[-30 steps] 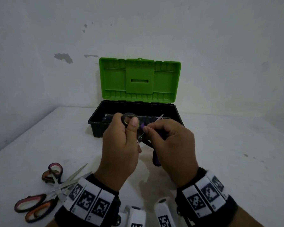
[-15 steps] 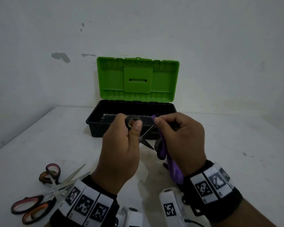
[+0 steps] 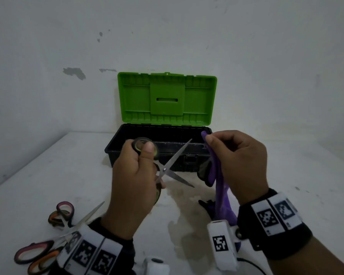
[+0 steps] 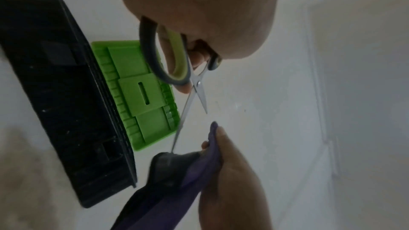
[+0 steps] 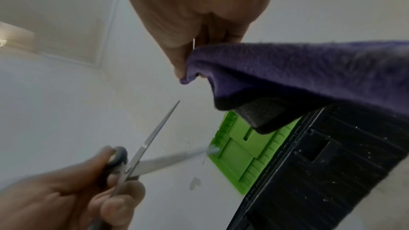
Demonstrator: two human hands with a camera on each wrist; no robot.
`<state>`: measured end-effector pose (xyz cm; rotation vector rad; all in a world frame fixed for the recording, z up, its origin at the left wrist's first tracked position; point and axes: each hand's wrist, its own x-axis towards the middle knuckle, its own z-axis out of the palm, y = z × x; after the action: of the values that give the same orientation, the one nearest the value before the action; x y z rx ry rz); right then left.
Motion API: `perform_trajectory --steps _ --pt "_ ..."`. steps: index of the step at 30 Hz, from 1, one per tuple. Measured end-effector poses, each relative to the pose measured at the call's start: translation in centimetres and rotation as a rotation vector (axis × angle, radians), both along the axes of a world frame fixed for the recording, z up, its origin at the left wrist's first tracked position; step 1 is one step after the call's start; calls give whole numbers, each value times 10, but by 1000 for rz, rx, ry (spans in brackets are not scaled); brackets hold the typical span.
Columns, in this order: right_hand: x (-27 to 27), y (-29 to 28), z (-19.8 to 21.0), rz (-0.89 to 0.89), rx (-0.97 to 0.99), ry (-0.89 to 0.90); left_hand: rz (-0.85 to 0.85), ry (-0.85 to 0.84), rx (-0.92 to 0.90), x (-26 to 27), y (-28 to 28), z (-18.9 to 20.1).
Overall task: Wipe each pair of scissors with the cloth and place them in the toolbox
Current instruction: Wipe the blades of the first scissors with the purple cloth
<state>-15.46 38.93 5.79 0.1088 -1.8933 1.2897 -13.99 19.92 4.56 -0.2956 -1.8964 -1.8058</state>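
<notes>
My left hand grips the grey-and-green handles of a pair of scissors, held above the table in front of the toolbox. Its two blades stand spread apart, as the left wrist view shows on the scissors. My right hand pinches a purple cloth with a dark edge; the cloth hangs down, just right of the upper blade tip and apart from it. The cloth drapes from the fingertips. The black toolbox stands behind with its green lid upright; its floor is mostly hidden.
Two more pairs of scissors lie on the white table at the front left: a pink-and-orange pair and a larger pink-and-orange pair. A white wall rises close behind the toolbox. A damp stain marks the table between my hands.
My right hand slid the cloth along the blade and off its tip, moving right and up. The blades, earlier covered by the hands, now show spread apart.
</notes>
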Motion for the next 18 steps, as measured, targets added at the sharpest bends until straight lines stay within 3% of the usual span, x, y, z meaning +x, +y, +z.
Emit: perform_trajectory --steps 4,10,14,18 --pt "15 -6 -2 211 -6 -9 -146 -300 345 -8 -3 12" --pt "24 -20 2 488 46 -96 -253 -453 492 -6 2 15" --pt "23 -21 2 518 82 -209 -279 -496 487 -5 0 16" --pt "23 -23 7 411 156 -213 -324 -499 497 -5 -3 17"
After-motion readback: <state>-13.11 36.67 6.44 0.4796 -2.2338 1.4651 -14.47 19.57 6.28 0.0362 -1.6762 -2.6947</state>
